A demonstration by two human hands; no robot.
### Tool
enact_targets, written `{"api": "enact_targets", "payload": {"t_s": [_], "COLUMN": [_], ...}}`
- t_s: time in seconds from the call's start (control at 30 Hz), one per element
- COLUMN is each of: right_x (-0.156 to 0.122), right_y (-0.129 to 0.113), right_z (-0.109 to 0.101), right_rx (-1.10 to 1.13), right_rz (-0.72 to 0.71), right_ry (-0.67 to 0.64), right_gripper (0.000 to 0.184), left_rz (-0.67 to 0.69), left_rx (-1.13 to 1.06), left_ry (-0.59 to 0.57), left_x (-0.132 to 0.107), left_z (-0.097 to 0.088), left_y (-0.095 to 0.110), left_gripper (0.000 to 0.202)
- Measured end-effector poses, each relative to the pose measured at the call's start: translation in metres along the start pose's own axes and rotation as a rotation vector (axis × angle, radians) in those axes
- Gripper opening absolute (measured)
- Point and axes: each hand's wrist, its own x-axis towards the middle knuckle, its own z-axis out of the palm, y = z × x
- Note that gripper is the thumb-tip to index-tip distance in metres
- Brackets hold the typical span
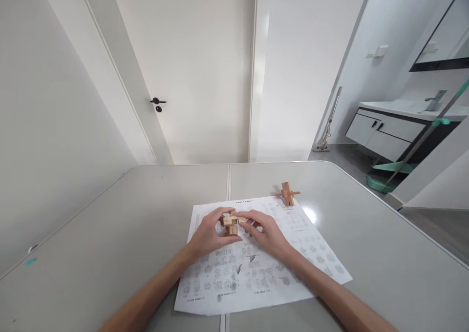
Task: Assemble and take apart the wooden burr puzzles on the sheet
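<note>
Over a printed sheet, my two hands meet around a small wooden interlocking puzzle made of pale and reddish-brown blocks. My left hand grips it from the left, thumb below and fingers above. From the right, my right hand pinches a pale wooden stick at the puzzle's side; whether the stick sits in the puzzle or only touches it, I cannot tell. Fingers hide part of the blocks. A second wooden puzzle, cross-shaped and reddish-brown, lies at the sheet's upper right corner.
The sheet carries rows of small line drawings and lies on a grey table with a seam down its middle. Beyond stands a white door with a black handle. To the right are a washbasin cabinet, a mop and a green dustpan.
</note>
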Motion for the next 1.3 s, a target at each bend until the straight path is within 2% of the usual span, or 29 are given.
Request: {"api": "enact_targets", "payload": {"t_s": [0.13, 0.4, 0.77, 0.97, 1.1, 1.3], "right_x": [0.002, 0.001, 0.004, 0.004, 0.002, -0.001], "right_y": [0.001, 0.001, 0.005, -0.003, -0.008, -0.008], "right_z": [-0.001, -0.003, -0.009, -0.012, -0.008, 0.0], "right_rx": [0.147, 0.302, 0.451, 0.458, 0.396, 0.188], "right_rz": [0.088, 0.216, 0.26, 0.304, 0.244, 0.034], "right_ry": [0.0, -0.006, -0.113, -0.143, -0.043, 0.072], "right_gripper": [0.028, 0.037, 0.04, 0.04, 0.038, 0.026], "left_rz": [0.005, 0.015, 0.02, 0.054, 0.018, -0.01], "left_rx": [0.014, -0.007, 0.019, 0.026, -0.033, -0.104], "left_ry": [-0.002, -0.002, -0.059, -0.083, -0.076, -0.036], "left_x": [0.0, 0.0, 0.001, 0.001, 0.001, 0.0], "left_z": [0.0, 0.001, -0.003, -0.005, -0.005, -0.001], "left_y": [-0.002, 0.0, 0.006, 0.004, 0.005, 0.005], "left_gripper": [0.064, 0.062, 0.054, 0.051, 0.051, 0.053]}}
